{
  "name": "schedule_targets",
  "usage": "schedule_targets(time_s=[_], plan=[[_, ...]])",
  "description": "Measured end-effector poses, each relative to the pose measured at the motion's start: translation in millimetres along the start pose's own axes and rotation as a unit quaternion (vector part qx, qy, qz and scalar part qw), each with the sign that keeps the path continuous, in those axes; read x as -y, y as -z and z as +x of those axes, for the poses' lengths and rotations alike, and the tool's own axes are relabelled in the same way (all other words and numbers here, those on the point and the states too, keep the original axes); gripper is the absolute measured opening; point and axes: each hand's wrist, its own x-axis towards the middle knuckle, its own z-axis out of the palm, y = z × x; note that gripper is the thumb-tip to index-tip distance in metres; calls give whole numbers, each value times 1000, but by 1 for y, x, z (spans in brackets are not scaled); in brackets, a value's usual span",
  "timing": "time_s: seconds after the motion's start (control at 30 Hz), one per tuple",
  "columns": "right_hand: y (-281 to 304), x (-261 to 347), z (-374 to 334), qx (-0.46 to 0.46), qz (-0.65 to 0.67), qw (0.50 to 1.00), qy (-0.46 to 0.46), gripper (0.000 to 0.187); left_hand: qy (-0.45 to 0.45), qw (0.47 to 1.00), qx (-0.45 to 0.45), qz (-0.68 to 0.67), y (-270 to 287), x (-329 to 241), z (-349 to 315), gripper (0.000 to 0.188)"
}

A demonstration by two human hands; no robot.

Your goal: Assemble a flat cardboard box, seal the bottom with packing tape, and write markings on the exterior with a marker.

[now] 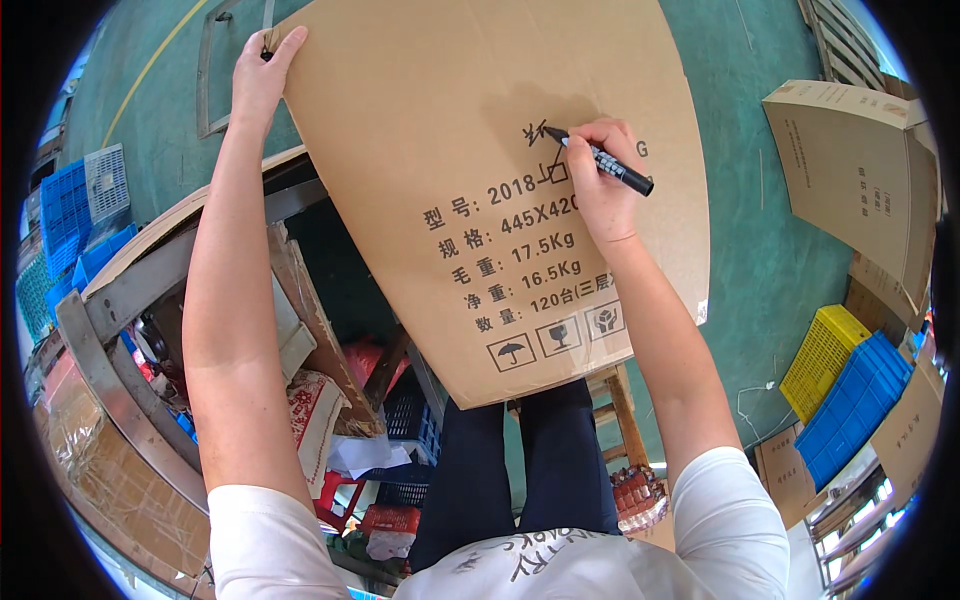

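A large flat-faced cardboard box [420, 110] with black printing stands slantwise in front of my legs. My right hand [605, 180] grips a black marker [632, 177], its tip on the cardboard at fresh handwritten strokes [537, 133] above the printed lines. At the box's far left corner is my left hand [262, 80], thumb along the edge. Between its thumb and fingers shows a small black piece, apparently the marker cap [266, 55].
On the left stands a metal-framed bench [130, 380] with cluttered shelves below. Blue crates [65, 215] lie beyond it. To the right are another carton [850, 180], a yellow basket [822, 360] and a blue basket [855, 410]. A wooden stool [622, 420] is behind my legs.
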Motion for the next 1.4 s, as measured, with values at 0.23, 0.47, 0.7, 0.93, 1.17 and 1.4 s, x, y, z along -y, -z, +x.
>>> schedule_targets(time_s=[0.23,0.47,0.7,0.93,1.17,1.4], plan=[[0,0,-1,-16,18,1000,-2,5,2,1000,8,-18,2,0,-1,49],[1,-1,0,-2,3,1000,7,5,9,1000,10,-11,3,-2,-1,51],[2,1,-1,0,0,1000,6,4,-5,1000,10,-17,3,2,2,50],[19,3,-7,15,-1,1000,-3,4,3,1000,19,-19,-1,0,3,49],[17,2,-8,54,2,999,4,5,16,999,15,-46,1,7,5,51],[14,2,-7,38,-22,999,7,8,10,1000,3,-16,4,6,4,50]])
